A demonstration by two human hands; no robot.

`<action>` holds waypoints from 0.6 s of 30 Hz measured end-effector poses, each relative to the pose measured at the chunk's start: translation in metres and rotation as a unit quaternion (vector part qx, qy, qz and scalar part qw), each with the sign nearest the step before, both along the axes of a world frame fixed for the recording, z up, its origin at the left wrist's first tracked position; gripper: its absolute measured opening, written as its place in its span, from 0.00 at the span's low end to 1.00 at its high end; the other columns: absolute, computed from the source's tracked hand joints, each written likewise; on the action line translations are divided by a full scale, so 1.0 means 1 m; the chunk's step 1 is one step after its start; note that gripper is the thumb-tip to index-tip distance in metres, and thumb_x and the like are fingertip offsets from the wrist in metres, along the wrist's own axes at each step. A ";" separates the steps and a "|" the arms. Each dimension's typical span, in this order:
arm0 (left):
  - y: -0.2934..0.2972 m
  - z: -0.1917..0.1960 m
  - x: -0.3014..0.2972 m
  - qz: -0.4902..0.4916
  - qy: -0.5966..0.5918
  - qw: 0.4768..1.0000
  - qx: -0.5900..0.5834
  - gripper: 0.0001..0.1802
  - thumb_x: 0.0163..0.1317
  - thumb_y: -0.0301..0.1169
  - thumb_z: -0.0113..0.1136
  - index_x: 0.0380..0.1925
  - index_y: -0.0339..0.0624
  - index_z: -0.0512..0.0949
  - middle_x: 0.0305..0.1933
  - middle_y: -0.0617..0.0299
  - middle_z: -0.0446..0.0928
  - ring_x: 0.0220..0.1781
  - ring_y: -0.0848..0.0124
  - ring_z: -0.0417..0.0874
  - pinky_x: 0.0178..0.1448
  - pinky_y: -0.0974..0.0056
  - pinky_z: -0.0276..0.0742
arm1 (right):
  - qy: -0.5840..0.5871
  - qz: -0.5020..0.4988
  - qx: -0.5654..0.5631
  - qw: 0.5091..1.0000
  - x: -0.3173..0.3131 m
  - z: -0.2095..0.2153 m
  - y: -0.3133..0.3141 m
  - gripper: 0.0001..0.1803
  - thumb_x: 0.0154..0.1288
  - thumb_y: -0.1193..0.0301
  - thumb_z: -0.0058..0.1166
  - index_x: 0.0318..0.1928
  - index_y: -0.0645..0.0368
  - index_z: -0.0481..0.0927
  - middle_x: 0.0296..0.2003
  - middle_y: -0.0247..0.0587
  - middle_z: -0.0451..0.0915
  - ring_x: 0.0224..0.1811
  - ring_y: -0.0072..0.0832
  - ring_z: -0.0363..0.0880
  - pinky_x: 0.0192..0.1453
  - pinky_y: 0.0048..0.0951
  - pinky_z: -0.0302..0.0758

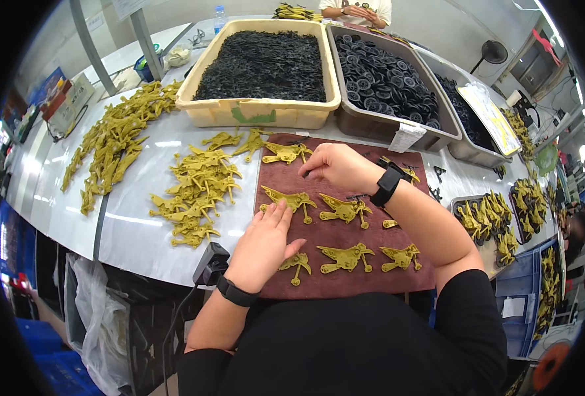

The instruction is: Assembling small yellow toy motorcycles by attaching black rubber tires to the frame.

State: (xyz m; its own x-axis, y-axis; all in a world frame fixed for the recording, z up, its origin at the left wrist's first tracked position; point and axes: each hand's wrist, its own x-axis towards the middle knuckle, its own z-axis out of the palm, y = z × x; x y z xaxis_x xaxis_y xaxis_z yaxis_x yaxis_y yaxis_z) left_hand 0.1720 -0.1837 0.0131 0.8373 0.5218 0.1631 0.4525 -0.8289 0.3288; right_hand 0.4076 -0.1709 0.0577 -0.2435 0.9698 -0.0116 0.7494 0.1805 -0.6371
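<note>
Yellow plastic parts with a pointed, bird-like outline lie in rows on a maroon cloth (398, 280). My left hand (264, 241) rests palm down at the cloth's left edge, fingers stretched out, the fingertips at one yellow part (291, 199). Above the far rows, my right hand (340, 167) is closed in a pinch on a small black piece (306, 174), most of it hidden by the fingers. Below it lies another yellow part (345, 209) with a black piece along its top edge. A further yellow part (286, 152) lies at the far left corner.
A cream tub (259, 117) of small black pieces and a grey tub (385, 130) of black wheels stand behind the cloth. Yellow parts form a pile (197, 191) at left. At right is a tray (484, 221) of yellow parts. A person (358, 10) sits across.
</note>
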 end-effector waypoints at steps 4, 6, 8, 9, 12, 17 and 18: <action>-0.002 -0.001 0.004 0.019 -0.007 1.000 0.004 0.32 0.58 0.45 0.59 0.54 0.29 0.69 0.61 0.43 0.68 0.64 0.53 0.68 0.68 0.55 0.62 | -0.018 -0.019 0.030 0.999 -0.010 -0.013 0.001 0.09 0.55 0.74 0.59 0.38 0.58 0.83 0.32 0.44 0.78 0.36 0.34 0.77 0.41 0.31 0.75; -0.003 -0.003 0.006 0.025 -0.006 0.999 0.030 0.32 0.57 0.45 0.59 0.53 0.29 0.70 0.59 0.43 0.69 0.63 0.54 0.69 0.67 0.55 0.62 | 0.003 -0.044 -0.023 0.999 -0.019 -0.010 0.003 0.09 0.54 0.74 0.60 0.38 0.59 0.83 0.31 0.44 0.78 0.34 0.34 0.78 0.40 0.32 0.74; -0.004 -0.004 0.008 0.031 -0.005 0.998 0.055 0.31 0.56 0.45 0.60 0.52 0.28 0.71 0.58 0.43 0.71 0.61 0.55 0.70 0.66 0.55 0.63 | -0.003 -0.057 -0.052 0.997 -0.026 -0.006 0.002 0.10 0.52 0.72 0.62 0.36 0.61 0.83 0.30 0.44 0.79 0.32 0.33 0.79 0.37 0.30 0.74; -0.004 -0.003 0.009 0.034 -0.009 0.998 0.061 0.31 0.56 0.44 0.61 0.51 0.28 0.72 0.58 0.43 0.70 0.60 0.55 0.71 0.65 0.56 0.64 | -0.004 -0.056 -0.052 0.997 -0.026 -0.008 0.001 0.10 0.52 0.72 0.62 0.36 0.61 0.83 0.30 0.44 0.79 0.32 0.33 0.79 0.37 0.30 0.74; -0.008 0.000 0.014 0.042 -0.015 0.997 0.057 0.31 0.55 0.43 0.62 0.50 0.26 0.71 0.58 0.42 0.69 0.59 0.55 0.71 0.63 0.57 0.66 | -0.052 -0.033 0.008 0.998 -0.022 -0.014 0.000 0.09 0.50 0.71 0.62 0.33 0.61 0.83 0.29 0.47 0.82 0.33 0.38 0.81 0.39 0.34 0.76; -0.007 -0.007 0.013 0.036 -0.035 0.999 0.011 0.32 0.54 0.41 0.62 0.51 0.24 0.70 0.61 0.41 0.66 0.61 0.53 0.69 0.63 0.58 0.66 | -0.040 -0.052 -0.021 0.998 -0.018 -0.027 -0.003 0.07 0.52 0.74 0.60 0.33 0.63 0.81 0.29 0.49 0.81 0.35 0.41 0.80 0.41 0.35 0.75; -0.006 -0.010 0.012 0.030 -0.035 0.999 0.025 0.33 0.54 0.41 0.62 0.51 0.23 0.69 0.61 0.42 0.66 0.61 0.53 0.69 0.64 0.58 0.66 | -0.040 -0.052 -0.021 0.998 -0.018 -0.030 -0.003 0.07 0.52 0.74 0.60 0.33 0.63 0.81 0.29 0.49 0.81 0.35 0.41 0.80 0.41 0.35 0.75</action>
State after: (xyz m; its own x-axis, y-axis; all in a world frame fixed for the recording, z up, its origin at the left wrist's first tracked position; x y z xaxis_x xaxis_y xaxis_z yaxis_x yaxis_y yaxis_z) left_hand 0.1839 -0.1893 0.0035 0.7906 0.5601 0.2474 0.4787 -0.8173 0.3207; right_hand 0.3897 -0.1741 0.0280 -0.1392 0.9880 -0.0674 0.8118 0.0749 -0.5791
